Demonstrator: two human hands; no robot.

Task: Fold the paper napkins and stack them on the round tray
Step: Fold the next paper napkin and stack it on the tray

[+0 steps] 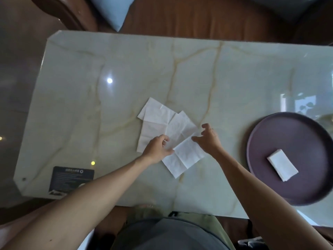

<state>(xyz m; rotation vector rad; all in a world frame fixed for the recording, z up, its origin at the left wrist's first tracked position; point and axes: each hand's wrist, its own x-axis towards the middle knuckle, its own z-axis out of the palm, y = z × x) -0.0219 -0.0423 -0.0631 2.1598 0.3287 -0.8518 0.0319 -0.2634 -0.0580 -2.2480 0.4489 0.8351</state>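
Observation:
Several white paper napkins lie overlapping in the middle of the marble table. The nearest napkin (185, 156) is unfolded and creased. My left hand (158, 148) pinches its left edge, and my right hand (207, 138) holds its upper right corner with fingers curled. Behind it lie more unfolded napkins (158, 118), spread flat. At the right stands the round dark purple tray (270, 138), and a small stack of folded napkins (282, 165) rests on it near its front.
The pale green marble table (126, 69) has a dark printed card (70, 179) at its front left corner. Brown seating with blue-grey cushions (111, 9) stands beyond the far edge. My lap is against the near edge.

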